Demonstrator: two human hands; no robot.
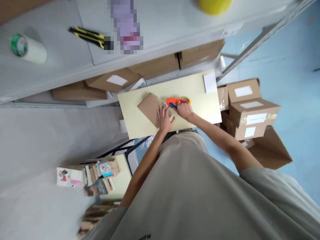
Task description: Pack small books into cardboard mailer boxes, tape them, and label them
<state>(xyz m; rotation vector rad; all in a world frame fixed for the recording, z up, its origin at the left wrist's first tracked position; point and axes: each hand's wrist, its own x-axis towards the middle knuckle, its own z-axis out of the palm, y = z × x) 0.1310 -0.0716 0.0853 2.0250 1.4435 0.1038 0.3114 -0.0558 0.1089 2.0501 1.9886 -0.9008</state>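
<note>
A small brown cardboard box (150, 107) lies on a pale yellow table (197, 90). My left hand (165, 118) rests flat on the box's near right edge, fingers stretched out. My right hand (184, 110) is closed round the handle of an orange and blue tape dispenser (175, 101), which sits right beside the box. A yellowish roll shows on the dispenser's far side.
A white label sheet (210, 82) lies at the table's far right. Taped cardboard boxes (252, 113) are stacked to the right on the blue floor. A shelf holds a yellow-black cutter (87, 36), a tape roll (27, 48) and more boxes below. Books (100, 175) lie lower left.
</note>
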